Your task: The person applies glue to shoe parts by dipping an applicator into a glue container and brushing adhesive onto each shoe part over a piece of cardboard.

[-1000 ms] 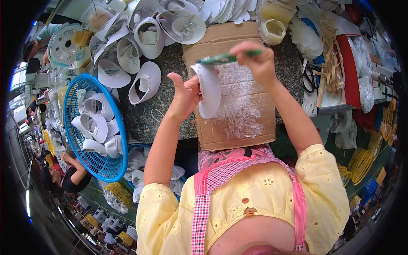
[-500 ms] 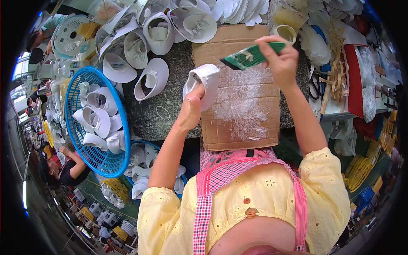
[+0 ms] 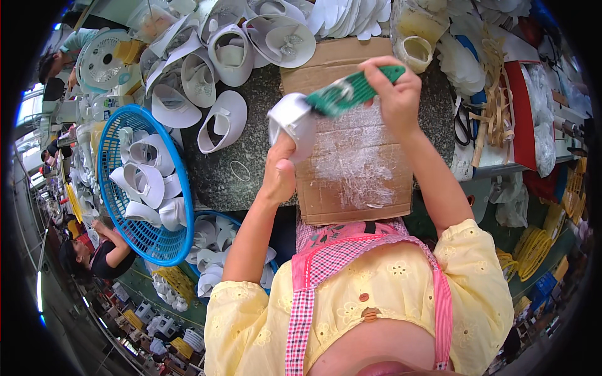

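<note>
My left hand (image 3: pixel 279 169) grips a white curved shoe upper (image 3: pixel 293 118), with the thumb pushed inside its opening. Closed round the handle of a flat green brush (image 3: pixel 354 94) is my right hand (image 3: pixel 396 88). The brush's dark bristle end meets the top right side of the white piece; motion blurs it a little. Both hands are above a brown cardboard sheet (image 3: pixel 354 169), whose middle is streaked with whitish dried residue. A tan, glue-crusted pot (image 3: pixel 416 51) stands just beyond my right hand.
Several similar white pieces (image 3: pixel 224 122) lie at the far left of the dark speckled table (image 3: pixel 216 185). A blue basket (image 3: pixel 188 207) with more pieces stands left. Black scissors (image 3: pixel 464 122) and tan strips (image 3: pixel 498 106) are at right. A person (image 3: pixel 106 250) sits at the far left.
The green brush has moved left and slightly down until its bristles meet the white piece. My left hand still holds that piece, now tilted differently.
</note>
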{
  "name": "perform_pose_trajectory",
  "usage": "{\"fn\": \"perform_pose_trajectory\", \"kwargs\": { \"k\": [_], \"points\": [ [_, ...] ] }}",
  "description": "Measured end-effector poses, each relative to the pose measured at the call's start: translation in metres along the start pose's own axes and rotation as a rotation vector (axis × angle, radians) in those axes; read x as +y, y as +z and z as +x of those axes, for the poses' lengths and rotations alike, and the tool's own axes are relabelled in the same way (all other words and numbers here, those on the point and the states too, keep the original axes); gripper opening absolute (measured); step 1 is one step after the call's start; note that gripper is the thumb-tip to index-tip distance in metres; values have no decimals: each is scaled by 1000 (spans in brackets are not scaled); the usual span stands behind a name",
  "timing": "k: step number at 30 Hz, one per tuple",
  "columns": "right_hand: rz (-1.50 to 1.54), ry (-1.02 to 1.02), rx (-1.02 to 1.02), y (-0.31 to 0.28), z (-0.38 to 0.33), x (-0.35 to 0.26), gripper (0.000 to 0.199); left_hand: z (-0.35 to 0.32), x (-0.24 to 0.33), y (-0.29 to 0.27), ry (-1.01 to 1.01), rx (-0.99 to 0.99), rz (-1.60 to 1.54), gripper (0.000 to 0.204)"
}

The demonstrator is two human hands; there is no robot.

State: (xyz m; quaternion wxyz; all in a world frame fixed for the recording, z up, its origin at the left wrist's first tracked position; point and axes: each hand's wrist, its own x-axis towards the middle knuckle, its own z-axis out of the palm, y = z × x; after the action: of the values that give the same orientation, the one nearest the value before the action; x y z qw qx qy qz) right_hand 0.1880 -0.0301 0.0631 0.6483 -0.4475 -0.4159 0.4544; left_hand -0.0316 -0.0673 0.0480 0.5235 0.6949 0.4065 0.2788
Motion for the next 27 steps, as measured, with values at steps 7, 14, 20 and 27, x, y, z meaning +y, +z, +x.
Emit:
{"fn": "perform_pose_trajectory", "kwargs": {
  "k": [7,14,20,27],
  "points": [
    [42,-211,-76,12,-12,-8,7,9,27,2,-377,188,-948,116],
    [-128,-319,-753,-2,-42,11,12,18,24,-15,-406,263,-1138,107],
    [-145,-303,-514,6,-30,35,11,33,3,-22,-454,269,-1266,97],
    [-167,-156,-395,-14,-47,44,12,53,-18,-16,-500,336,-1328,94]
  ]
}}
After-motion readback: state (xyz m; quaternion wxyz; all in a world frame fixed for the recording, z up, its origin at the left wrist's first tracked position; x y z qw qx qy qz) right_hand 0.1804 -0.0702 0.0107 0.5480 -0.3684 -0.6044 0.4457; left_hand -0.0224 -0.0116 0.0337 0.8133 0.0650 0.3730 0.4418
